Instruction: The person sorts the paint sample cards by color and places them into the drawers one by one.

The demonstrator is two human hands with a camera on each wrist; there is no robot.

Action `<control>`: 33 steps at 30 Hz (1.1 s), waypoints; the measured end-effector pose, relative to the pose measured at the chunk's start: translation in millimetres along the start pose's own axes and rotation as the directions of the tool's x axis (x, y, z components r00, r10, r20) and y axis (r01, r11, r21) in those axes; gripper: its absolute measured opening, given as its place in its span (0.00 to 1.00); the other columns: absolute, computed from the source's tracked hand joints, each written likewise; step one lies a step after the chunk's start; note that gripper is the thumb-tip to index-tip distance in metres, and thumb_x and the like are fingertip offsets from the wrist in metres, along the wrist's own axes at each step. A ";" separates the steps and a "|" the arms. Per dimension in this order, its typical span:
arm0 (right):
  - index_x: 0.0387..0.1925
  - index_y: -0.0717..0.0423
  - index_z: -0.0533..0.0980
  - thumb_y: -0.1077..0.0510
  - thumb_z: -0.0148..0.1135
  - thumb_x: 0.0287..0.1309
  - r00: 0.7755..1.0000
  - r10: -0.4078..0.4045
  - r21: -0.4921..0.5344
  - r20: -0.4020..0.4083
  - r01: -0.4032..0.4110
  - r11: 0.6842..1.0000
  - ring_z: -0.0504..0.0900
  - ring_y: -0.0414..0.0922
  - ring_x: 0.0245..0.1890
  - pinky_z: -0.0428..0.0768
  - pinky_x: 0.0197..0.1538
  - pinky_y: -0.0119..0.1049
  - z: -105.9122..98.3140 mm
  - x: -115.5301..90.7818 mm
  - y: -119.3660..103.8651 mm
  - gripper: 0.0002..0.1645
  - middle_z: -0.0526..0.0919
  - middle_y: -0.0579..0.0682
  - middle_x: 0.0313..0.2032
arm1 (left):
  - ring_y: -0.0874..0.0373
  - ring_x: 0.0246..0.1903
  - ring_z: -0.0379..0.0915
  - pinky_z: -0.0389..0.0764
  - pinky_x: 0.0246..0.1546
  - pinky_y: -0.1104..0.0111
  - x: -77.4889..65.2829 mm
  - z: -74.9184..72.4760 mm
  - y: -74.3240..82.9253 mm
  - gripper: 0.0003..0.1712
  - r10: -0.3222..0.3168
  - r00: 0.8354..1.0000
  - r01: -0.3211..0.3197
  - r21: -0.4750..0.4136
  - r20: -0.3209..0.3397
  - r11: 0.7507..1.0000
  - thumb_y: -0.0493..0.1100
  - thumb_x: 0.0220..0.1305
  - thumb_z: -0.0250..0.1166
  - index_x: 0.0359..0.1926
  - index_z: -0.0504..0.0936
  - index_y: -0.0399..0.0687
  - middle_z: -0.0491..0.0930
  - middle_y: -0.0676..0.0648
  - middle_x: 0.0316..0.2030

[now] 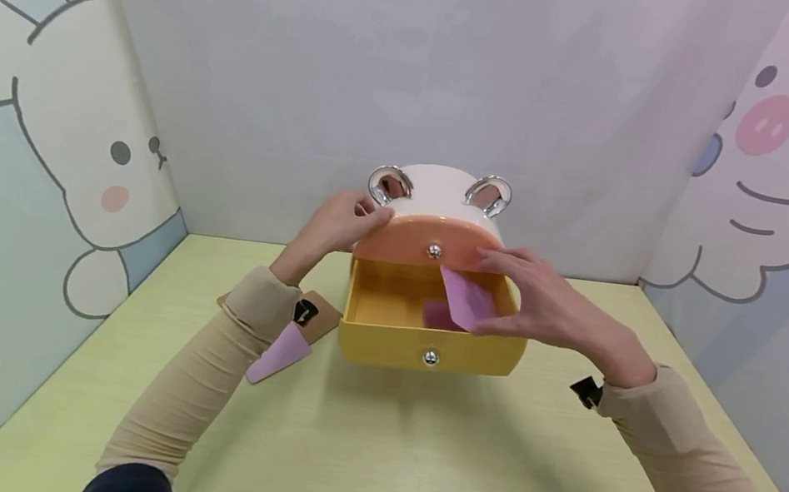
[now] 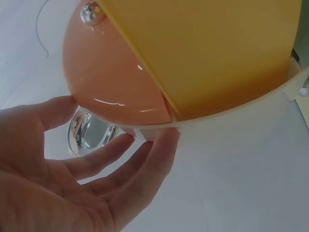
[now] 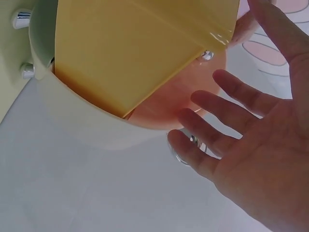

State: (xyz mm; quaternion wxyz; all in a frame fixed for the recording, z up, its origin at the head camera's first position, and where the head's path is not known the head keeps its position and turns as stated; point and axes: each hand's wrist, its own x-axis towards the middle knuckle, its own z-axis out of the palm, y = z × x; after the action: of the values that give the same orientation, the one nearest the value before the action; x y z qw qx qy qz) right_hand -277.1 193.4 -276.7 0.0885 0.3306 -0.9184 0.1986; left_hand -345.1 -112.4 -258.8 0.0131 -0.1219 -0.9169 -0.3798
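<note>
A small white drawer cabinet [image 1: 440, 189] with silver-rimmed ears stands at the table's back. Its orange upper drawer [image 1: 404, 235] is closed; the yellow lower drawer [image 1: 381, 343] is pulled out. My left hand [image 1: 336, 229] grips the cabinet's upper left edge, thumb at the orange front and fingers along the white shell [image 2: 231, 130]. Over the yellow drawer's right side is my right hand [image 1: 546, 301], its fingers spread apart in the right wrist view. A purple paper piece [image 1: 466, 296] tilts inside the drawer near my right thumb; whether they touch I cannot tell. Another purple piece [image 1: 436, 316] lies beneath it.
On the table left of the cabinet lie a brown card [image 1: 318, 321] and a purple paper piece [image 1: 281, 354], partly behind my left sleeve. Walls with cartoon animals enclose the pale yellow table [image 1: 394, 464] at the back and both sides.
</note>
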 end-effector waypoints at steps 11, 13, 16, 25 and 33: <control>0.64 0.57 0.67 0.52 0.67 0.58 0.958 0.065 -0.007 -0.278 -0.069 0.998 0.75 0.59 0.55 0.77 0.54 0.58 0.9 19.6 22.0 0.35 0.75 0.61 0.58 | 0.47 0.46 0.76 0.84 0.40 0.56 -1.5 -1.1 -5.5 0.26 0.032 0.999 -0.032 0.001 -0.021 1.000 0.60 0.68 0.54 0.47 0.76 0.42 0.78 0.40 0.50; 0.65 0.56 0.67 0.50 0.66 0.59 0.955 0.094 -0.014 -0.281 -0.102 0.995 0.75 0.60 0.55 0.77 0.54 0.58 2.2 25.3 28.0 0.35 0.75 0.61 0.59 | 0.45 0.49 0.74 0.81 0.47 0.54 -1.2 -2.0 -11.5 0.27 0.044 0.998 -0.043 0.030 -0.035 0.999 0.60 0.71 0.51 0.50 0.76 0.40 0.77 0.38 0.52; 0.66 0.55 0.67 0.50 0.64 0.60 0.957 0.132 0.007 -0.260 -0.135 0.991 0.76 0.60 0.56 0.78 0.54 0.57 5.0 31.4 36.1 0.34 0.75 0.60 0.60 | 0.43 0.52 0.72 0.76 0.53 0.52 -4.1 -3.9 -25.4 0.28 0.058 0.997 -0.054 0.076 -0.042 0.996 0.58 0.73 0.47 0.53 0.75 0.37 0.76 0.37 0.53; 0.62 0.55 0.73 0.53 0.61 0.63 0.965 0.048 0.039 -0.257 -0.040 0.998 0.83 0.58 0.49 0.83 0.49 0.52 12.0 37.3 44.8 0.26 0.82 0.58 0.54 | 0.35 0.60 0.67 0.71 0.60 0.47 -38.9 -0.6 -92.4 0.37 -0.029 0.992 -0.001 0.239 0.123 0.971 0.55 0.68 0.57 0.62 0.65 0.27 0.69 0.27 0.60; 0.65 0.54 0.70 0.52 0.59 0.65 0.968 0.083 0.059 -0.238 -0.071 0.996 0.82 0.57 0.49 0.81 0.51 0.55 13.1 34.7 44.0 0.28 0.82 0.58 0.54 | 0.46 0.41 0.77 0.79 0.43 0.56 -79.7 14.8 -132.5 0.40 -0.105 0.971 0.002 0.433 0.215 0.901 0.53 0.51 0.73 0.55 0.72 0.28 0.80 0.34 0.45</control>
State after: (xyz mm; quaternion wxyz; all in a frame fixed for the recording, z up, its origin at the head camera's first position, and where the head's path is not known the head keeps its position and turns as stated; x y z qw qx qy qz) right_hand -332.4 198.9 -291.8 0.1831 0.2704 -0.9078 0.2632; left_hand -297.7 -209.4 -370.4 -0.0783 -0.1345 -0.9761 -0.1518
